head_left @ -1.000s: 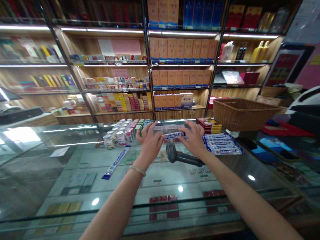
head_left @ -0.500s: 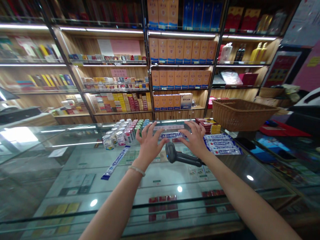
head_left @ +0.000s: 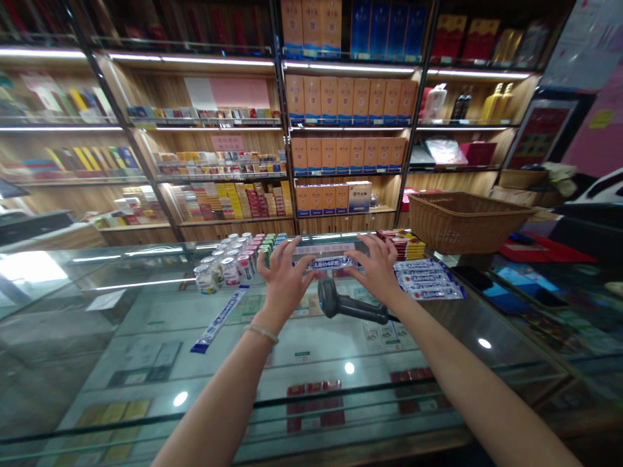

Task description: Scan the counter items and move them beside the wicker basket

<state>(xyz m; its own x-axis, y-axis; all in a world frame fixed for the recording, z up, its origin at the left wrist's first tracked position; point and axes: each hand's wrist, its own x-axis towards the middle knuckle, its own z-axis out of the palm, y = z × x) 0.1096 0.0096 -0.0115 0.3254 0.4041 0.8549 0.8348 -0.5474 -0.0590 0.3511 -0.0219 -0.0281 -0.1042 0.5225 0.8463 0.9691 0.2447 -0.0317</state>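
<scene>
A long blue-and-white candy packet (head_left: 331,263) lies crosswise between my two hands. My left hand (head_left: 285,279) has its thumb and index finger at the packet's left end, the other fingers raised. At the right end, my right hand (head_left: 374,266) pinches the packet the same way. Just below sits a dark handheld barcode scanner (head_left: 353,308) on the glass counter (head_left: 219,389). Another packet of the same kind (head_left: 221,318) rests slantwise to the left. Several more packets (head_left: 428,279) lie side by side to the right of my right hand.
Rows of small canisters (head_left: 233,259) stand at back left on the counter. Stacked red and yellow boxes (head_left: 406,245) and a wicker basket (head_left: 462,224) are at back right. Phones (head_left: 525,288) lie farther right. Shelves of boxed goods (head_left: 345,97) line the wall.
The view has shifted slightly. My hands stay at the two ends of the packet, fingers in nearly the same pose; the scanner and other packets keep their places.
</scene>
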